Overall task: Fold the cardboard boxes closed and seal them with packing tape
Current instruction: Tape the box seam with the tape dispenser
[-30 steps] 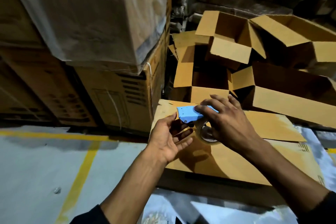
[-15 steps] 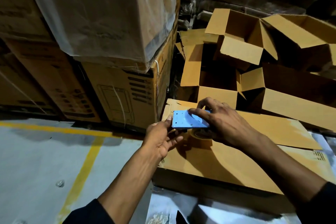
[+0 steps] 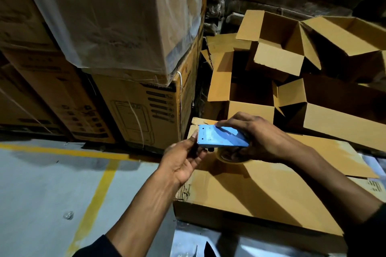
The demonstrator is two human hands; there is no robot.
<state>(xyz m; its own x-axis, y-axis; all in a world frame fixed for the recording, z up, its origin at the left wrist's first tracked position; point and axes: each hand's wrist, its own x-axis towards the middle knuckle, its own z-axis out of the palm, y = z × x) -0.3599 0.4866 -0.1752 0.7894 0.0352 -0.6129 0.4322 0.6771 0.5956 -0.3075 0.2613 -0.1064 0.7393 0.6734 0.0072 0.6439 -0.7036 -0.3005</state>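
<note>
The right hand (image 3: 263,137) grips a blue tape dispenser (image 3: 221,136), its fingers (image 3: 234,120) curled over the top of the blue plate and the thumb hidden beneath it. A roll of clear packing tape (image 3: 229,155) hangs under the plate, just below those fingers and partly covered by the palm. The left hand (image 3: 183,160) lies palm up at the serrated end of the dispenser, thumb and fingers close together at the toothed edge; whether they pinch a tape end there cannot be told. Both hands are over a closed cardboard box (image 3: 261,190), whose top flaps lie flat directly under the fingers. Beyond the right fingers sit several open cardboard boxes (image 3: 277,56) with raised flaps. Beyond the left fingers stand stacked printed cartons (image 3: 150,110), the upper one under plastic wrap (image 3: 117,16). Below the left forearm the grey floor (image 3: 41,183) carries yellow painted lines (image 3: 94,200).
</note>
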